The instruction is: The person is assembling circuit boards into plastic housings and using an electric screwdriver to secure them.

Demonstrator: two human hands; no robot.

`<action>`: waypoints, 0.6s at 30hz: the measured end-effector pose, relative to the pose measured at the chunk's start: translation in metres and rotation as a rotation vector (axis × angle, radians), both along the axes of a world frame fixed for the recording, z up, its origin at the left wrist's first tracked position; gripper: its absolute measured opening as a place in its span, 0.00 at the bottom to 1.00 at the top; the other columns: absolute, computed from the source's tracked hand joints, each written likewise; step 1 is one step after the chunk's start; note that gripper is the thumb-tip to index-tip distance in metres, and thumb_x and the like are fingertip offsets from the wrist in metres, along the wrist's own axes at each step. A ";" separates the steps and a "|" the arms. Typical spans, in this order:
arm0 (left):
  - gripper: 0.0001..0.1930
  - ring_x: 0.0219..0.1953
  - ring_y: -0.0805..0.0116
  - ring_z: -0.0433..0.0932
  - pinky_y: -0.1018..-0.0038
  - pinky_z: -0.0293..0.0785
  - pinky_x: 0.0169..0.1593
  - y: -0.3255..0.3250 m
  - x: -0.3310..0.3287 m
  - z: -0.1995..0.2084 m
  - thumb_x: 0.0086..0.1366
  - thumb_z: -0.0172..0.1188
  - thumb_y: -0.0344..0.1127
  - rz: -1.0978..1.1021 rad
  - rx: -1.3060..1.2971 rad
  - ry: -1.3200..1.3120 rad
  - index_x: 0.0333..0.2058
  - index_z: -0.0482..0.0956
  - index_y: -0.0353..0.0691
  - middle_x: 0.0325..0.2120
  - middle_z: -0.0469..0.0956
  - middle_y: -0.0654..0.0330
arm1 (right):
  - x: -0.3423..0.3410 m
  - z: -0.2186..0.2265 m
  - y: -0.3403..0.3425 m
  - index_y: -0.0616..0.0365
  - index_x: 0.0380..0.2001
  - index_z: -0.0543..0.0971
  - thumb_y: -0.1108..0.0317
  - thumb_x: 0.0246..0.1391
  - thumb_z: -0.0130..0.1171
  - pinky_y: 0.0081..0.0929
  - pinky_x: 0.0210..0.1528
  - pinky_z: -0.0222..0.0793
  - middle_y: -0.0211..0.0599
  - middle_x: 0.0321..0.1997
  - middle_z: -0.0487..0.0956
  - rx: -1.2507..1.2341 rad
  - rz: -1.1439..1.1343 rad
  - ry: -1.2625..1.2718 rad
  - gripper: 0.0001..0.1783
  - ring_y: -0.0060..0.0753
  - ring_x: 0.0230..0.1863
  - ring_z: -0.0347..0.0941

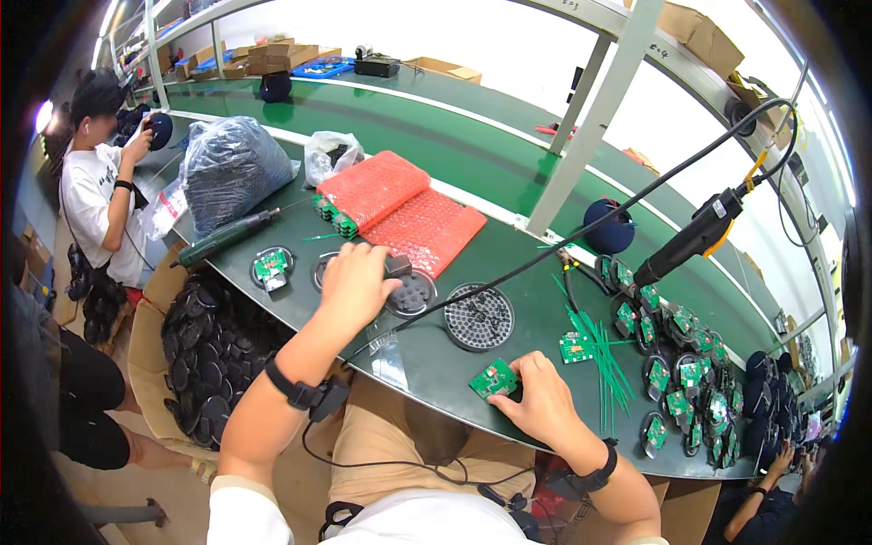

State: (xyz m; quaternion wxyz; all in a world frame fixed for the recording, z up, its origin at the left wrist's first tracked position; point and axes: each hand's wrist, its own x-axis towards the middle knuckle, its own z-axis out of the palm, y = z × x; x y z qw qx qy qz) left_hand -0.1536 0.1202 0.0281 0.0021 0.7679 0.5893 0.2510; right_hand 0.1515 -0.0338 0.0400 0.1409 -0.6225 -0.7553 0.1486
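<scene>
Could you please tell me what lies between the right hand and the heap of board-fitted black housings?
In the head view, thin green strips lie across the bench between the right hand and the heap of board-fitted black housings.

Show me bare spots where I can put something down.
There is bare tabletop between the round tray and the loose green board, beyond the held board. The green surface behind the red bubble wrap also has room. Crowded: the right end, heaped with board-bearing black discs, and around the left hand.

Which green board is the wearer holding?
The green board pinched in the right hand, near the table's edge; the others lie apart from this hand.
</scene>
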 end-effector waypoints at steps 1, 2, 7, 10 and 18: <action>0.19 0.50 0.49 0.78 0.56 0.76 0.53 0.005 0.006 -0.003 0.55 0.74 0.35 0.000 0.011 0.014 0.46 0.82 0.41 0.40 0.82 0.52 | 0.000 -0.001 0.001 0.63 0.41 0.79 0.61 0.50 0.76 0.43 0.46 0.76 0.47 0.42 0.79 0.075 0.009 0.041 0.22 0.51 0.46 0.79; 0.19 0.50 0.49 0.78 0.56 0.76 0.53 0.009 0.009 -0.005 0.55 0.74 0.35 0.006 -0.014 0.020 0.46 0.82 0.41 0.40 0.82 0.52 | 0.001 -0.002 0.002 0.63 0.41 0.79 0.61 0.50 0.76 0.43 0.46 0.76 0.47 0.42 0.79 0.070 0.013 0.044 0.22 0.51 0.46 0.79; 0.16 0.44 0.51 0.80 0.57 0.77 0.48 0.024 0.006 -0.022 0.54 0.76 0.32 0.046 -0.037 -0.200 0.39 0.81 0.38 0.37 0.81 0.53 | 0.031 0.002 0.004 0.66 0.46 0.77 0.72 0.61 0.67 0.29 0.34 0.76 0.40 0.32 0.84 -0.144 -0.166 0.559 0.13 0.28 0.32 0.82; 0.18 0.39 0.49 0.83 0.58 0.78 0.44 0.033 0.001 -0.027 0.54 0.76 0.33 0.021 -0.194 -0.333 0.41 0.81 0.36 0.34 0.83 0.51 | 0.051 0.008 0.000 0.64 0.49 0.75 0.76 0.67 0.61 0.23 0.36 0.80 0.38 0.41 0.84 -0.298 -0.269 0.818 0.11 0.26 0.36 0.83; 0.07 0.38 0.78 0.78 0.76 0.76 0.43 -0.041 -0.031 0.043 0.68 0.61 0.22 -0.232 -0.169 -1.076 0.43 0.77 0.34 0.37 0.81 0.64 | 0.068 0.011 -0.009 0.65 0.52 0.73 0.72 0.71 0.56 0.27 0.40 0.85 0.41 0.43 0.83 -0.412 -0.279 1.013 0.11 0.32 0.39 0.85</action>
